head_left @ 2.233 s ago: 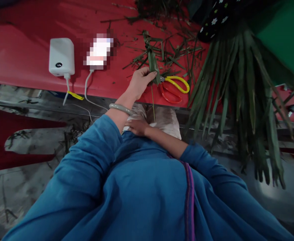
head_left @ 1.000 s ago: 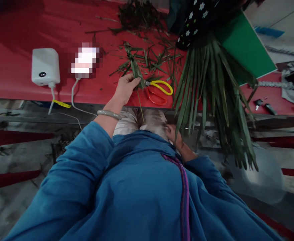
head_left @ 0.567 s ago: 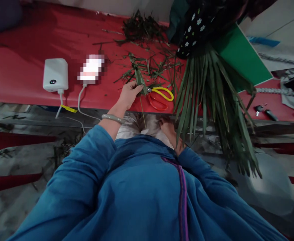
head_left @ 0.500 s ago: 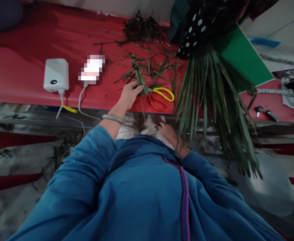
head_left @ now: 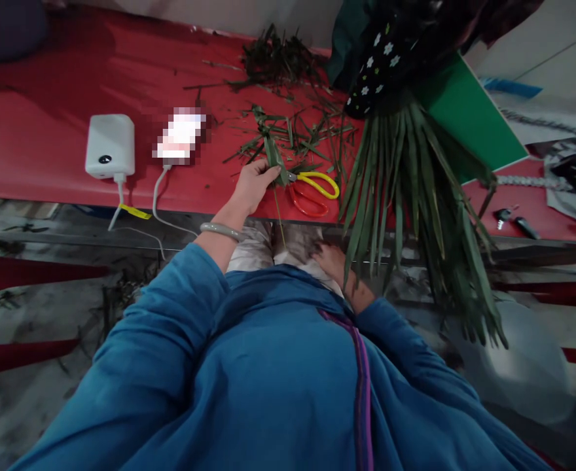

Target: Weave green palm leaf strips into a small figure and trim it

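Note:
My left hand (head_left: 257, 183) is closed on a folded green palm-leaf piece (head_left: 274, 156) at the table's front edge, thumb on top. From the leaf piece a thin strand (head_left: 280, 219) hangs down toward my lap. Scissors (head_left: 312, 191) with one yellow and one red handle lie just right of the leaf piece, their blades mostly hidden by it. My right hand (head_left: 334, 263) is low over my lap, against the pale trousers; its fingers are dim and blurred, so I cannot make out whether they hold anything.
Cut leaf scraps (head_left: 292, 134) litter the red table (head_left: 135, 72). A palm-leaf bundle (head_left: 415, 190) overhangs the edge at right, near a green board (head_left: 484, 124) and keys (head_left: 503, 216). At left lie a white power bank (head_left: 110, 145) and a cabled phone (head_left: 180, 135).
My left hand keeps its hold on the leaf piece in nearly the same place. My right hand has shifted very slightly over my lap. The view has turned a little.

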Action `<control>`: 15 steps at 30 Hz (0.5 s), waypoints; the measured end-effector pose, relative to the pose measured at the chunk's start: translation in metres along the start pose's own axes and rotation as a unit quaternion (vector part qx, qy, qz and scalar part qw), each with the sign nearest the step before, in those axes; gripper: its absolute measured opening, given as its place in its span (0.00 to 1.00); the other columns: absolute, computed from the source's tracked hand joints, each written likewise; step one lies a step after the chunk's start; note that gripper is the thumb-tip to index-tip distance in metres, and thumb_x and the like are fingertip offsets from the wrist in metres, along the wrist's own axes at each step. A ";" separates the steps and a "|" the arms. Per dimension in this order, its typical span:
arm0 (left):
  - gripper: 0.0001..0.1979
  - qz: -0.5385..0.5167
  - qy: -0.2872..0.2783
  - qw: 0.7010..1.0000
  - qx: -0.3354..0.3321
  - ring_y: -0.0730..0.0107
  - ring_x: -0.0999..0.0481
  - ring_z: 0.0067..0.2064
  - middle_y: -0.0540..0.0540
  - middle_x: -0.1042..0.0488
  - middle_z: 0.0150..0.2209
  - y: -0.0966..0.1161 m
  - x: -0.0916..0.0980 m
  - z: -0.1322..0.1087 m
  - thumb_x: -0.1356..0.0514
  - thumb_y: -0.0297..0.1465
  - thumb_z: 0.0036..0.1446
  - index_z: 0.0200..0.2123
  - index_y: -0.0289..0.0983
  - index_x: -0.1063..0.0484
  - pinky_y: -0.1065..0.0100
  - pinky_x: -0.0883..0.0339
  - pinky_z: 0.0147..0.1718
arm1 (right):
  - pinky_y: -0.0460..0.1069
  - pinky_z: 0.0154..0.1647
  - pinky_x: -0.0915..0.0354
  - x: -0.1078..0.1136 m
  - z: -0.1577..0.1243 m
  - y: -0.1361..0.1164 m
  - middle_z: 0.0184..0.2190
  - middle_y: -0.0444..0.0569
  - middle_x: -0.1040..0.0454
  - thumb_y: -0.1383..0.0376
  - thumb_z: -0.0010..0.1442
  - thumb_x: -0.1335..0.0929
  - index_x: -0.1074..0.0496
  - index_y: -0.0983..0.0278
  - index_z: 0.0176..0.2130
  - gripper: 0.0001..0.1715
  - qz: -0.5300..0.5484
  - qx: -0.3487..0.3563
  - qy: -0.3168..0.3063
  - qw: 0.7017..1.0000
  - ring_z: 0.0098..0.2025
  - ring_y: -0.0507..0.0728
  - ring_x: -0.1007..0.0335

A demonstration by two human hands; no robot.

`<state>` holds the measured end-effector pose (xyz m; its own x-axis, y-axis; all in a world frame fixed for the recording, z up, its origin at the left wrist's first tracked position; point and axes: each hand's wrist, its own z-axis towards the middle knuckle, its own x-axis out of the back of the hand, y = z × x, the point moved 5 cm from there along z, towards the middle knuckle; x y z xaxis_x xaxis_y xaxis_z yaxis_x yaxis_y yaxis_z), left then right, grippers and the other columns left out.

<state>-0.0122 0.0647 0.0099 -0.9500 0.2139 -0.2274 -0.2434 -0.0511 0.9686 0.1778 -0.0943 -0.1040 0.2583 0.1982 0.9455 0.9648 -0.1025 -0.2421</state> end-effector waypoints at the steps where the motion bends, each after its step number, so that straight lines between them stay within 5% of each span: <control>1: 0.06 -0.004 -0.001 1.000 0.000 0.79 0.31 0.26 0.52 0.30 0.22 -0.001 0.000 0.000 0.39 0.31 0.44 0.24 0.33 0.31 0.75 0.38 0.28 | 0.48 0.43 0.41 0.002 0.007 -0.009 0.44 0.55 0.29 0.63 0.56 0.40 0.32 0.66 0.44 0.17 -0.021 0.014 -0.009 1.000 0.44 0.57 0.33; 6: 0.05 -0.006 0.005 1.000 0.009 0.79 0.32 0.25 0.53 0.32 0.20 -0.004 0.002 0.002 0.39 0.30 0.44 0.23 0.33 0.31 0.75 0.39 0.26 | 0.46 0.35 0.40 0.008 0.000 -0.032 0.36 0.52 0.26 0.62 0.58 0.43 0.31 0.66 0.40 0.17 -0.007 0.040 -0.080 0.996 0.38 0.55 0.30; 10: 0.06 -0.008 0.013 1.000 0.018 0.80 0.33 0.24 0.53 0.33 0.20 -0.003 0.002 0.001 0.39 0.29 0.44 0.23 0.33 0.32 0.75 0.40 0.25 | 0.44 0.32 0.41 -0.012 -0.020 -0.064 0.34 0.47 0.25 0.61 0.55 0.39 0.29 0.63 0.36 0.13 0.081 0.199 -0.235 0.948 0.35 0.52 0.31; 15: 0.06 0.009 0.003 1.000 0.009 0.79 0.32 0.25 0.52 0.32 0.21 -0.001 0.002 0.000 0.39 0.31 0.44 0.24 0.33 0.31 0.75 0.39 0.26 | 0.49 0.46 0.41 -0.032 0.036 -0.105 0.48 0.53 0.31 0.60 0.55 0.38 0.37 0.65 0.51 0.24 0.124 0.127 -0.088 0.980 0.47 0.55 0.35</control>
<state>-0.0137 0.0650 0.0082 -0.9553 0.2080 -0.2100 -0.2224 -0.0374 0.9742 0.0695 -0.0550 -0.1169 0.4699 0.3662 0.8032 0.8459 0.0733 -0.5283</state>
